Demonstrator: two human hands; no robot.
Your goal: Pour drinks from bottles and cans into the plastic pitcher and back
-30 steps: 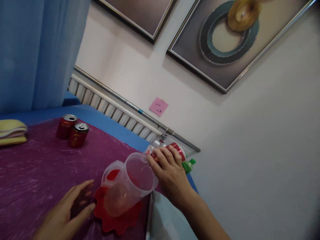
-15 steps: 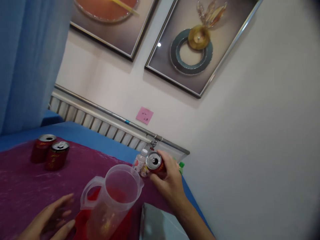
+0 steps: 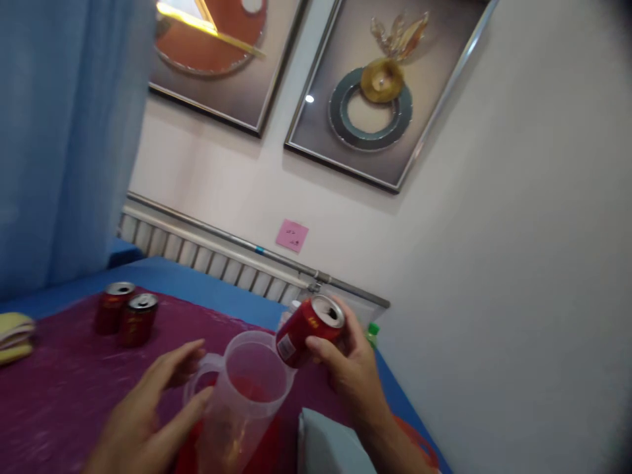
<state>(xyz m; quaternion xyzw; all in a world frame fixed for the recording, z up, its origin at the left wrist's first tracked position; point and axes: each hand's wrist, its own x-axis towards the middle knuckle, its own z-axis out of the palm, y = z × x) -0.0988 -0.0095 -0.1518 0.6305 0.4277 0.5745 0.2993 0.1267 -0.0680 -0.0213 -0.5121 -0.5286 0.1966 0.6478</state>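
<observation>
A red soda can [image 3: 302,334] with an opened silver top is held in my right hand [image 3: 356,368], tilted beside the spout side of a clear plastic pitcher [image 3: 237,421]. My left hand [image 3: 148,408] reaches round the pitcher's handle side, its thumb and fingers apart; whether it touches the handle I cannot tell. The pitcher stands on something red, partly hidden. Two more red cans [image 3: 138,324] stand side by side on the purple cover, further back on the left.
Purple plastic [image 3: 64,388] covers part of a blue table [image 3: 197,282]. A folded yellow cloth [image 3: 14,337] lies at the left edge. A bottle with a green cap [image 3: 373,329] stands behind my right hand, and a pale flat box [image 3: 330,447] lies in front. A radiator [image 3: 212,263] runs along the wall.
My left hand has moved right and up to the pitcher's handle. My right hand has tipped the can and brought it nearer the camera. The yellow cloth has come into view.
</observation>
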